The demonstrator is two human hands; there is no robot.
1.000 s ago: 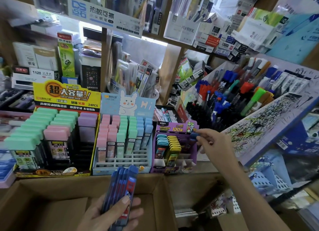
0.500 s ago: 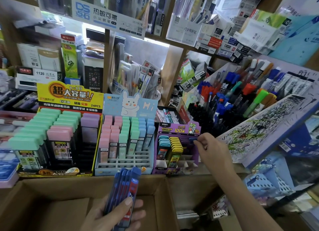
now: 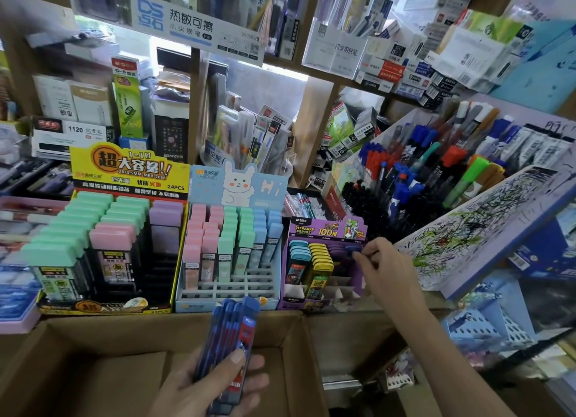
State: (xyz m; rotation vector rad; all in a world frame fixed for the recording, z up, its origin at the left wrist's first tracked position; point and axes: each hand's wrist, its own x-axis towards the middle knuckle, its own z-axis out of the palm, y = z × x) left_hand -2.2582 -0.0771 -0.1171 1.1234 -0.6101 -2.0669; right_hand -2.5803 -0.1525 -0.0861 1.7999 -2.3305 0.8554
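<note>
My left hand (image 3: 215, 385) grips a stack of several dark blue lead cases (image 3: 232, 351) at the bottom centre, over an open cardboard box (image 3: 93, 370). My right hand (image 3: 386, 270) reaches to the purple display box (image 3: 324, 229) and pinches one blue lead case (image 3: 353, 250) at the box's right column. The same box holds rows of teal cases (image 3: 299, 257) and yellow cases (image 3: 321, 261), with a few purple ones behind. Its front right slots stand bare.
A yellow display of large green, pink and purple cases (image 3: 103, 236) stands at left, a blue rabbit display of pastel cases (image 3: 230, 239) in the middle. Pens and markers (image 3: 436, 173) fill a rack at right beside a scribbled test board (image 3: 486, 226). Shelves of boxed stationery rise behind.
My right hand has lowered the blue case from above the purple display into its right column. My left hand has kept its stack, shifting slightly.
</note>
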